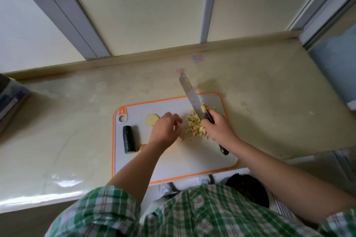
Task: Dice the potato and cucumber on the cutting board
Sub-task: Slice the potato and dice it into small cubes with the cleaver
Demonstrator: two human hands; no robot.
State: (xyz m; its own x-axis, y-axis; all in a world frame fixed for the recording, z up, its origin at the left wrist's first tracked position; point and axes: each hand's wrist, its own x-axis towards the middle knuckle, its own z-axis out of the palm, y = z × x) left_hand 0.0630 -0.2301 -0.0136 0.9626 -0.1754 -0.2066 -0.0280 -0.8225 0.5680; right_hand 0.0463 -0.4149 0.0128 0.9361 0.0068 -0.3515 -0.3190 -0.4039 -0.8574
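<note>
A grey cutting board (173, 161) with an orange rim lies on the counter. A pile of diced potato (194, 124) sits at its right. My right hand (218, 128) grips the dark handle of a knife (190, 95), whose blade points up and away over the pile. My left hand (165, 128) hovers just left of the pile with fingers loosely curled and nothing visible in them. A round potato slice (151, 119) lies beside it. A dark green piece of cucumber (128, 139) rests at the board's left, with a small potato end (142, 148) next to it.
The beige counter (73, 113) meets a raised back ledge (154, 54) and pale wall panels. A dark object (9, 100) sits at the far left edge. The counter's front edge runs just below the board; my shoes (167, 188) show on the floor.
</note>
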